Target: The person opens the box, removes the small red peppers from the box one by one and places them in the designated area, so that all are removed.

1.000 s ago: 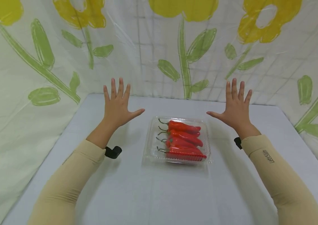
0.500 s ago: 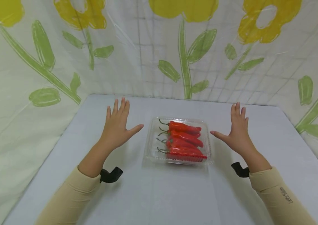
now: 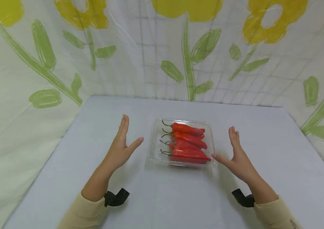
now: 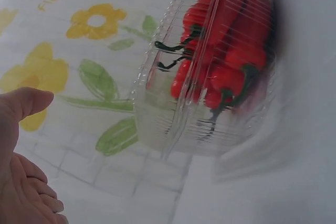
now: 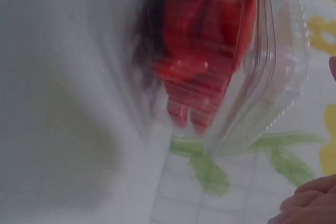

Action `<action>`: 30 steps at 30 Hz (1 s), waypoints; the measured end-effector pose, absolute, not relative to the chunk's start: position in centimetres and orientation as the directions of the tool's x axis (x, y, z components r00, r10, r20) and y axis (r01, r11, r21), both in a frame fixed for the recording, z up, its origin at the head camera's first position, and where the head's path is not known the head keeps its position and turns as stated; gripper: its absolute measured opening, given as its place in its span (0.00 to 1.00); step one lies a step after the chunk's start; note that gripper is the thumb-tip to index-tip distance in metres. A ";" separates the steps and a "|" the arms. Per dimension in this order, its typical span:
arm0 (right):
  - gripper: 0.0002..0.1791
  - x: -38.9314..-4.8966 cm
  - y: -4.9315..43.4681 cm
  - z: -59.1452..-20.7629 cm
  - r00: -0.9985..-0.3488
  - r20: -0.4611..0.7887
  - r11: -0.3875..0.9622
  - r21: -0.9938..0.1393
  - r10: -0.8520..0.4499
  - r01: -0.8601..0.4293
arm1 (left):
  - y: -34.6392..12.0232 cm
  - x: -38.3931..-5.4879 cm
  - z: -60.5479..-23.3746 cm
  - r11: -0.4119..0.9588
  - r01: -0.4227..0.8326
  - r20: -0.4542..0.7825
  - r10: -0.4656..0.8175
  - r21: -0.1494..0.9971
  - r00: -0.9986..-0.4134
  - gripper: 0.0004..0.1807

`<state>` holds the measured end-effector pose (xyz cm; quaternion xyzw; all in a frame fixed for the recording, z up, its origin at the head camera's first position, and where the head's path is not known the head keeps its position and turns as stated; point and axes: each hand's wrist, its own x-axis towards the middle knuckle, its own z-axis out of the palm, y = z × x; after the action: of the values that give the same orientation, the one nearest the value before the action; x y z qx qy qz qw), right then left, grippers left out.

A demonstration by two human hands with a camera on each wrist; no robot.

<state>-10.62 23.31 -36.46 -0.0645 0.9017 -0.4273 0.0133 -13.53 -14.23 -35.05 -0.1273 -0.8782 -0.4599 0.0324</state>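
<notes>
A clear plastic clamshell box (image 3: 154, 149) with its lid down sits mid-table. Inside lie several red peppers (image 3: 189, 139), their green stems pointing left. Left of the box, my left hand (image 3: 119, 151) hovers with straight fingers and the thumb spread toward it, holding nothing. On the other side is my right hand (image 3: 240, 162), fingers extended and empty, its thumb tip close to the box's front right corner; contact cannot be told. In the left wrist view, a gap separates the left hand (image 4: 23, 150) from the box (image 4: 163, 124). The right wrist view is blurred, with the right hand (image 5: 312, 203) at its edge.
The box stands on a pale table (image 3: 179, 200). Behind and beside it hangs a whitish curtain (image 3: 127, 63) printed with yellow flowers and green leaves. Black wrist mounts (image 3: 117, 197) stick out inward from both forearms.
Both hands have come down and back toward the person, from above the table's far part to either side of the box, turning their palms more inward. The box has stayed put.
</notes>
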 end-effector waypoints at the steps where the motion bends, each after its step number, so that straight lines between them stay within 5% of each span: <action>1: 0.56 -10.4 23.1 -36.6 -0.992 0.022 0.613 -0.785 -0.126 -0.095 | -14.1 -13.4 -35.2 0.530 0.247 0.169 0.191 0.811 -0.967 0.50; 10: 0.46 -9.3 20.9 -38.5 -0.997 0.064 0.298 -0.953 0.037 -0.050 | -13.6 -12.9 -36.9 0.399 0.168 0.147 0.082 0.901 -0.986 0.46; 14: 0.44 -9.3 20.0 -39.5 -0.998 0.052 0.168 -0.985 0.046 -0.043 | -12.8 -12.5 -38.7 0.287 0.233 0.202 0.133 0.929 -0.970 0.40; 21: 0.47 -9.2 19.2 -41.0 -0.996 0.081 0.130 -0.988 -0.030 -0.084 | -11.2 -12.4 -41.8 0.099 0.348 0.326 0.186 0.932 -0.927 0.35; 30: 0.50 -9.5 19.4 -42.7 -0.983 0.177 0.127 -0.975 -0.053 -0.182 | -9.7 -12.3 -43.1 0.070 0.273 0.253 0.210 0.959 -0.944 0.40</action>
<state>-9.46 19.45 -42.70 -0.0786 0.7489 -0.6562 -0.0490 -12.31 -9.67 -43.09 -0.1650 -0.7312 -0.6615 0.0240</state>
